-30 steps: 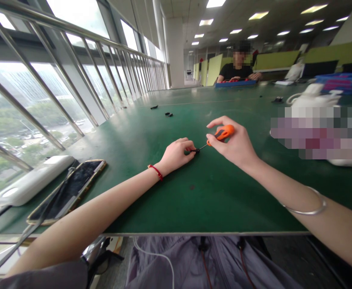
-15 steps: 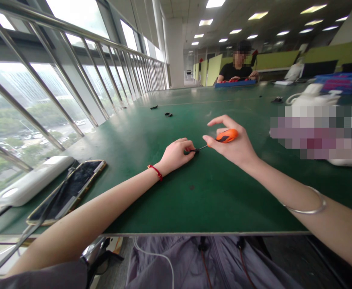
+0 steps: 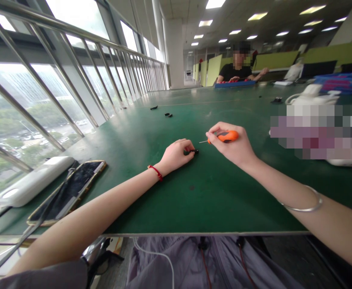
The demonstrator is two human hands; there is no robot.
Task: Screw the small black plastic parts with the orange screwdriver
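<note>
My left hand (image 3: 176,154) rests on the green table (image 3: 194,192) with its fingers pinched on a small black part (image 3: 193,151). A red cord circles that wrist. My right hand (image 3: 234,146) grips a small screwdriver with an orange handle (image 3: 226,137); its thin metal tip points left and hangs a little above and to the right of the black part, apart from it. A silver bangle sits on my right forearm.
A phone (image 3: 69,190) and a white power bank (image 3: 33,180) lie at the near left by the window rail. Small black parts (image 3: 168,114) lie farther up the table. A blurred white object (image 3: 314,116) stands at right. Another person sits at the far end.
The screwdriver tip was on the black part; now my right hand has lifted it up and away to the right. My left hand has stayed on the part.
</note>
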